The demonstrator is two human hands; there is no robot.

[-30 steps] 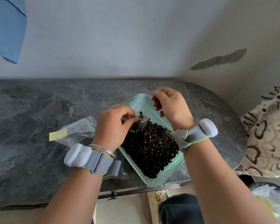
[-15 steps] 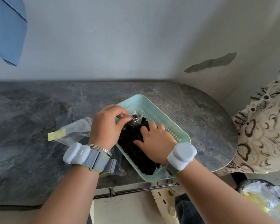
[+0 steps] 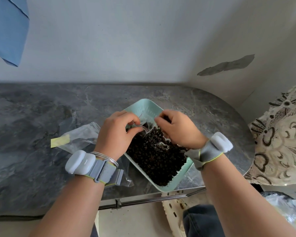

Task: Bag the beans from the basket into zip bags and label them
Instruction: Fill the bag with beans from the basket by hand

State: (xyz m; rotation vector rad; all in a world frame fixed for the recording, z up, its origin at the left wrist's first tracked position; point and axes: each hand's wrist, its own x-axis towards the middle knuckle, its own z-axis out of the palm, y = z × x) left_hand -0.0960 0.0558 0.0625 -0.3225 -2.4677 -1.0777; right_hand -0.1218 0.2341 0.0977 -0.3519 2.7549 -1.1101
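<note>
Left hand (image 3: 115, 134), one bag (image 3: 146, 120), right hand (image 3: 179, 132), beans (image 3: 154, 151), basket (image 3: 144, 106)

Both hands crowd the air over the far half of the basket (image 3: 168, 187): the left hand (image 3: 116, 134) pinches a small zip bag (image 3: 147, 124) above the beans (image 3: 157, 151), and the right hand (image 3: 179, 129), fingers curled round a few beans, sits just beside the bag's mouth, leaving only a narrow gap. The near half of the bean pile lies uncovered between the forearms. Left of the basket, flat clear bags (image 3: 82, 135) with a yellow label (image 3: 60, 141) lie under the left wrist; beyond them bare grey counter (image 3: 32, 117) runs to the wall (image 3: 126, 48). A patterned cloth (image 3: 280, 134) bounds the right end.
</note>
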